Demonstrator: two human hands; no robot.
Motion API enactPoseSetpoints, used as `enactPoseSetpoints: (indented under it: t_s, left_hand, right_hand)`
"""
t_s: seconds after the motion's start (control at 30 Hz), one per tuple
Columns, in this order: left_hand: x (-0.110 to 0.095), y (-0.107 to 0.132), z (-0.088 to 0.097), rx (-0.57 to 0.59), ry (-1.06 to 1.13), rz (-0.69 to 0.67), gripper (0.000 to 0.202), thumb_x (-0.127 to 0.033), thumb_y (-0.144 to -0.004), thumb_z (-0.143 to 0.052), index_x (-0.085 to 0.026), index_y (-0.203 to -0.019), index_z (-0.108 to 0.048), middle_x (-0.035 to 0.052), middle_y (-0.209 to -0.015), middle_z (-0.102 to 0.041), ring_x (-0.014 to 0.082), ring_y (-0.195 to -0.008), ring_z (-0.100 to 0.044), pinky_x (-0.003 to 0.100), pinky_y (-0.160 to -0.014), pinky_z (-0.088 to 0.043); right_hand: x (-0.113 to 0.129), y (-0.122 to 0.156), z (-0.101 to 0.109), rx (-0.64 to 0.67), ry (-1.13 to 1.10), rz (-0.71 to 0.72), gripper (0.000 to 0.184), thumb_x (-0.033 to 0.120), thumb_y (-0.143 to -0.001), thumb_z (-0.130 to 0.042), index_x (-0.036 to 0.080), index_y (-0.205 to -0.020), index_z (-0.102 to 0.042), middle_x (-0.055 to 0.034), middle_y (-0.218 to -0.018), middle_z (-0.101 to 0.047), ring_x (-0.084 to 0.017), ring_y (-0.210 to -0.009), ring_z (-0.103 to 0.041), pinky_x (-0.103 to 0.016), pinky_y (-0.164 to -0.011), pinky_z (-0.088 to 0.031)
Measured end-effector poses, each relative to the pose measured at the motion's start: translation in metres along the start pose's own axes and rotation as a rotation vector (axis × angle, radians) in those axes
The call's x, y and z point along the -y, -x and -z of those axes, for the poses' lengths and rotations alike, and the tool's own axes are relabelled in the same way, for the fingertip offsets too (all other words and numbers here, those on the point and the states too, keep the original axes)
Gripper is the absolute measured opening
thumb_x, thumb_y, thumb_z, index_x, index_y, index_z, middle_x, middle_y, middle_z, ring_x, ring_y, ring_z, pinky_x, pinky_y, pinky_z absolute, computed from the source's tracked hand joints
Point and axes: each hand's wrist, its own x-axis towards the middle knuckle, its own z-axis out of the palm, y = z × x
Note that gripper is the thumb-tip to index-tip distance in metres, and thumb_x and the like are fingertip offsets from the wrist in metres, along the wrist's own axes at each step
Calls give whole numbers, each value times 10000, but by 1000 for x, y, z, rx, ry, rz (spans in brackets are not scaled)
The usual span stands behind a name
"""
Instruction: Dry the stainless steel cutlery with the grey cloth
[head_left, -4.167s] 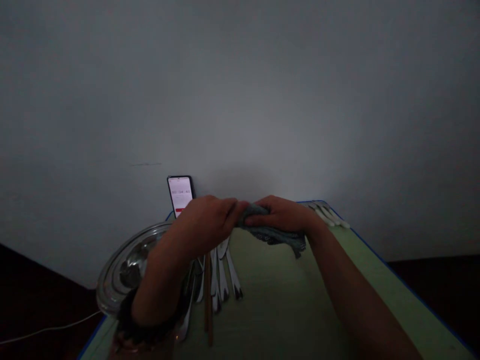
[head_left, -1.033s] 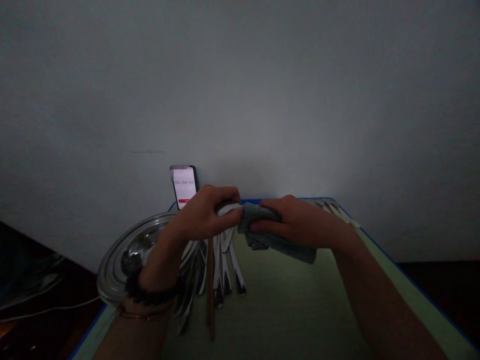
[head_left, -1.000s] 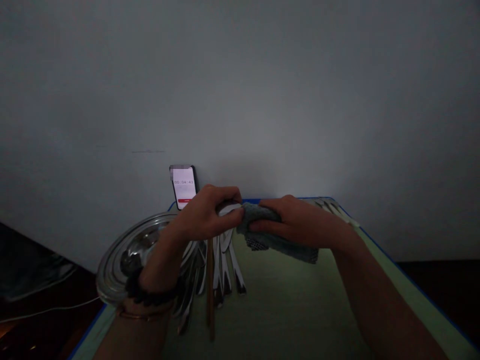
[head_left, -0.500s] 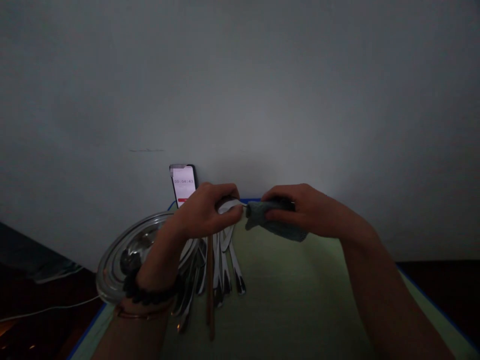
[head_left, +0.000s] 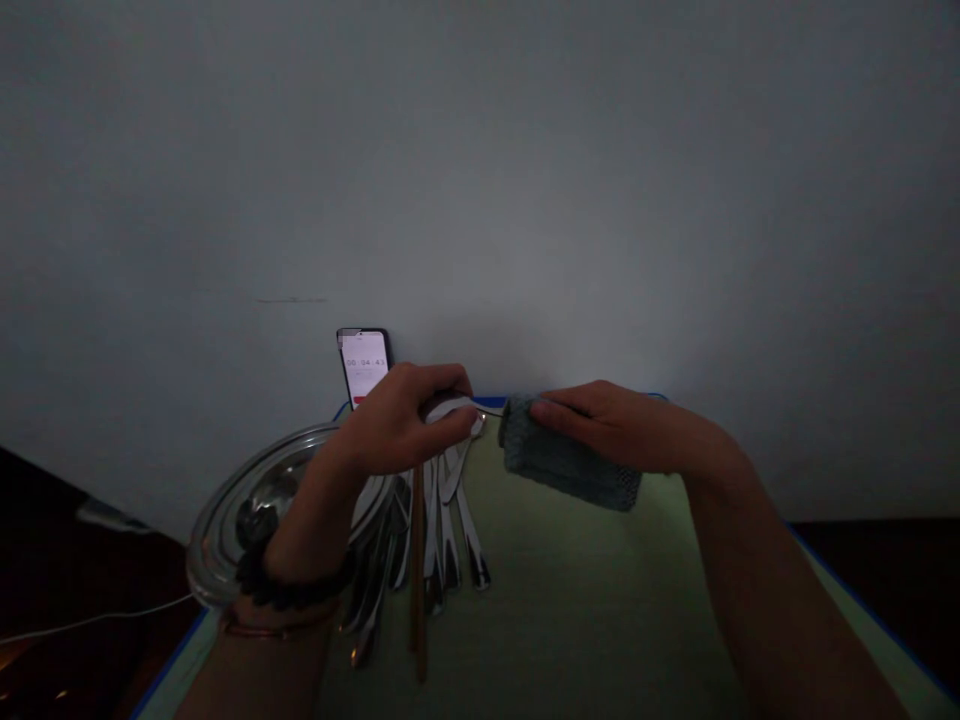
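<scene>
My left hand (head_left: 401,420) is closed around the bowl end of a metal spoon (head_left: 451,408), held above the table. My right hand (head_left: 611,425) grips a folded grey-blue cloth (head_left: 566,465) wrapped round the spoon's thin handle, which shows as a short bit of metal between the two hands. Below the left hand lies a row of cutlery (head_left: 442,525) with a wooden stick (head_left: 417,580) among it.
A shiny steel plate (head_left: 232,535) sits at the table's left edge. A lit phone (head_left: 364,365) leans on the wall behind. The green table (head_left: 570,620) has a blue rim. A white cable (head_left: 90,625) runs along the dark floor at left.
My right hand has slid the cloth rightward along the spoon, away from my left hand, so a gap with bare metal now shows between them. The left hand stays put.
</scene>
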Motion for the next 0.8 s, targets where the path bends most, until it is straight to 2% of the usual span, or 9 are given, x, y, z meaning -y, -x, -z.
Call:
enactPoseSetpoints:
  t_s: [0.13,0.2,0.3,0.43,0.6,0.8]
  left_hand:
    - [-2,-1,0,8,30,15,177,-276,-753,-470,-131,-663,-518,-77,-473,-363,52,-429,-328,160,-402,-258]
    - [-3,-1,0,16,40,9,168,-263,-750,-471,-132,-655,-516,-80,-469,-351,49,-424,-318,160,-402,-253]
    - [-3,-1,-1,16,37,1,156,-254,-746,-476,-135,-653,-514,-84,-462,-344,48,-423,-320,160,-409,-259]
    - [-2,-2,-5,6,3,-9,144,-269,-743,-495,-138,-687,-516,-83,-479,-366,49,-433,-328,160,-413,-253]
    - [-7,-4,-7,59,2,-88,113,-249,-713,-528,-139,-736,-520,-88,-496,-367,43,-438,-316,154,-406,-244]
    - [-16,-2,-1,82,28,-95,78,-220,-718,-534,-149,-739,-510,-87,-504,-388,38,-438,-330,142,-401,-263]
  right_hand:
    - [8,-1,-1,-141,55,155,324,398,-887,-373,178,-888,-612,-20,-794,-619,-122,-699,-534,-234,-627,-371]
    - [13,-2,-3,-132,30,205,279,373,-875,-413,192,-945,-613,-16,-858,-635,-123,-739,-543,-234,-656,-375]
    - [16,-2,-4,-62,-35,144,328,405,-887,-363,206,-971,-609,-19,-886,-647,-135,-752,-557,-243,-655,-383]
    - [14,-4,-5,-78,56,52,397,450,-888,-327,174,-880,-613,-35,-754,-630,-133,-648,-536,-241,-575,-353]
    - [11,-6,-4,-42,91,143,345,436,-872,-383,158,-877,-587,-12,-686,-595,-105,-587,-511,-224,-536,-318]
    - [13,-4,-3,-55,43,211,274,378,-865,-419,159,-885,-582,12,-666,-576,-89,-572,-491,-209,-530,-317]
